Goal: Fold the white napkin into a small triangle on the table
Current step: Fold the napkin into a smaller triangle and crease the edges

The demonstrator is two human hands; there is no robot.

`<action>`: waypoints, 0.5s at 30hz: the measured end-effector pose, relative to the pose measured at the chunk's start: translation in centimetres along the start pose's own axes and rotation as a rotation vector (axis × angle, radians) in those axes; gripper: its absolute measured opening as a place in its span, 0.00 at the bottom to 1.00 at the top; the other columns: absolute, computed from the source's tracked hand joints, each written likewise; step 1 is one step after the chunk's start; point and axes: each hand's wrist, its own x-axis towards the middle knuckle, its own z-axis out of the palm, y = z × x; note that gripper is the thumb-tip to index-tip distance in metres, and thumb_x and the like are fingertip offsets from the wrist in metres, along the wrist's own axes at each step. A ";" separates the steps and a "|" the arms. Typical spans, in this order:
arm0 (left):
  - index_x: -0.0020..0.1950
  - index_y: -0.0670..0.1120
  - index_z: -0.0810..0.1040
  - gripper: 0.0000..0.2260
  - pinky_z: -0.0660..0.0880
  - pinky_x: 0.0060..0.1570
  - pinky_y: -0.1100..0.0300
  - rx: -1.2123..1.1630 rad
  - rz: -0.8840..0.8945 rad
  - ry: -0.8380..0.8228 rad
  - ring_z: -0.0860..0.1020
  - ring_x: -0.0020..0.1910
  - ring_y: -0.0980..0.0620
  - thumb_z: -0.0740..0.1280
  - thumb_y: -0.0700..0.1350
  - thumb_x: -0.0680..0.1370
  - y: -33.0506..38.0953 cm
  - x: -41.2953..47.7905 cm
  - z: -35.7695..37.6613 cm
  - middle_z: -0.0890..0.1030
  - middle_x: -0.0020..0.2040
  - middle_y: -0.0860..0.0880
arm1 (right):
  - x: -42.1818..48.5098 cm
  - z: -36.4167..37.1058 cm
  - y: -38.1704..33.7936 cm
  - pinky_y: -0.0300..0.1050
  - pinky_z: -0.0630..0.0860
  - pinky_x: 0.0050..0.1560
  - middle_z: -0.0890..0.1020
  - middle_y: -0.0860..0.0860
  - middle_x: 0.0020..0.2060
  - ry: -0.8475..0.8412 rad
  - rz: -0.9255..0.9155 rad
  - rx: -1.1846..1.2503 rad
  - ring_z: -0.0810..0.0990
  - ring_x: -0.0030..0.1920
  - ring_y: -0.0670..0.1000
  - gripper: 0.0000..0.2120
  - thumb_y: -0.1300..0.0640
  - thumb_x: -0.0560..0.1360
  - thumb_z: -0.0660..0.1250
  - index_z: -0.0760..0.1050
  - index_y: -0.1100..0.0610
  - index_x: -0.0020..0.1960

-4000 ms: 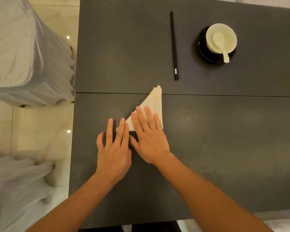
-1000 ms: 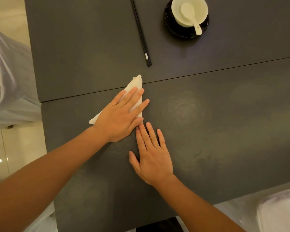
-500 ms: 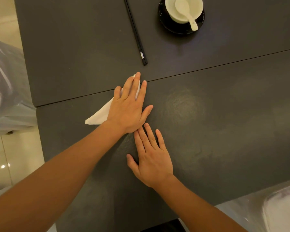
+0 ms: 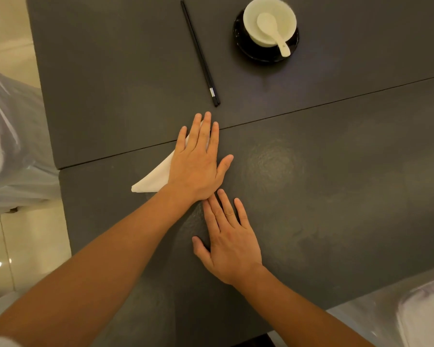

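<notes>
The left hand (image 4: 198,164) lies flat, fingers together and stretched out, pressing down on the white napkin (image 4: 156,177), which is folded into a triangle near the table's left edge; the hand hides most of it, leaving only a pointed corner showing to the left of the wrist. The right hand (image 4: 229,240) rests palm down and spread on the bare table (image 4: 336,196) just beside the left wrist, gripping nothing, its fingertips touching the heel of the left hand. Beyond the fingers, black chopsticks (image 4: 201,53) lie toward the far edge, and to their right a white bowl (image 4: 269,21) with a white spoon (image 4: 273,31) sits on a black saucer (image 4: 246,48). A seam (image 4: 336,100) crosses the dark grey tabletop. Chairs in pale covers (image 4: 13,146) stand off the left edge on a glossy cream tiled floor (image 4: 28,246).
</notes>
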 end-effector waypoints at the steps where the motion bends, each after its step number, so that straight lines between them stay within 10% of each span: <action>1: 0.82 0.42 0.47 0.36 0.48 0.79 0.41 0.010 -0.009 -0.018 0.43 0.82 0.43 0.41 0.65 0.82 0.1 0.0 -0.2 0.46 0.83 0.41 | 0.1 -0.1 0.0 0.58 0.45 0.78 0.53 0.53 0.80 0.002 0.003 0.002 0.44 0.81 0.53 0.36 0.37 0.80 0.50 0.50 0.58 0.80; 8: 0.82 0.44 0.45 0.29 0.41 0.79 0.48 -0.383 -0.010 -0.028 0.40 0.82 0.46 0.50 0.55 0.85 -1.0 -0.7 -2.8 0.43 0.83 0.45 | -0.1 -0.2 0.0 0.58 0.46 0.78 0.50 0.53 0.81 0.011 -0.001 -0.015 0.43 0.81 0.53 0.36 0.37 0.80 0.49 0.50 0.59 0.80; 15: 0.69 0.42 0.76 0.18 0.71 0.61 0.45 -0.405 -0.438 0.130 0.71 0.62 0.37 0.66 0.48 0.80 -4.3 -8.1 -3.2 0.76 0.65 0.41 | -0.1 -0.3 0.0 0.58 0.46 0.78 0.48 0.53 0.81 -0.010 0.001 0.002 0.43 0.81 0.53 0.37 0.38 0.80 0.50 0.49 0.59 0.80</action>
